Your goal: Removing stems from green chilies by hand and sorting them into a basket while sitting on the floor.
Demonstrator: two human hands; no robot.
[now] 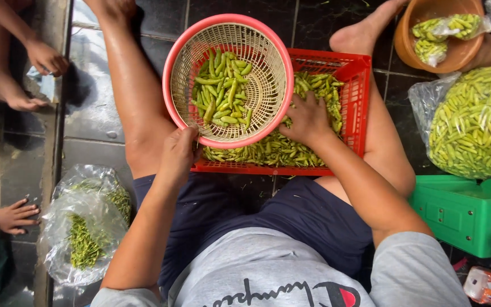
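My left hand (178, 152) grips the near rim of a round pink-rimmed basket (171, 68) that holds a heap of green chillies (221, 91). The basket is tilted over a red plastic crate (352, 71) resting between my legs. My right hand (308, 120) lies palm down on the green chillies in the crate (279, 149), just right of the basket, fingers spread into the pile.
A clear bag of chillies (475, 122) lies at the right above a green scale (461, 213). An orange bowl (407, 42) with bagged chillies is top right. A bag of stems (83, 227) lies at the left. Another person's hands (15, 216) and feet (12, 94) are at the left edge.
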